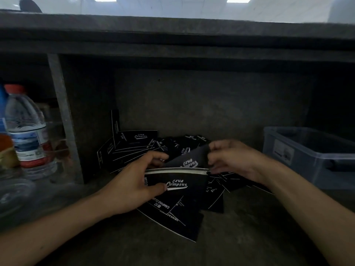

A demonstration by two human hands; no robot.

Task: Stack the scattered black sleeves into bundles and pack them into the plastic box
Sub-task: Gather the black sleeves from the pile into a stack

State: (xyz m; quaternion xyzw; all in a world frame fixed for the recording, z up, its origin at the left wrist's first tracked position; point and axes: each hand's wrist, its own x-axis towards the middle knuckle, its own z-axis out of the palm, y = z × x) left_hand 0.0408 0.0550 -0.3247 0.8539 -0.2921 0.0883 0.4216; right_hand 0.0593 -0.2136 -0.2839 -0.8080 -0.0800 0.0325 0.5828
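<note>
Black sleeves printed "Club Camping" lie scattered in a heap (134, 148) on the dark counter, under a shelf. My left hand (134, 181) grips a stacked bundle of sleeves (182, 181) from its left end, thumb on the front face. My right hand (230, 158) pinches a single black sleeve (192, 160) at its right edge, holding it just behind the bundle's top. More loose sleeves (182, 217) lie under and in front of the bundle. The plastic box (311, 156) stands at the right, translucent and grey-blue, apart from both hands.
A water bottle with a red cap (26, 131) and other containers stand at the left beside a grey upright post (63, 116). A thick dark shelf (172, 41) overhangs the work area. The back wall is close behind the heap.
</note>
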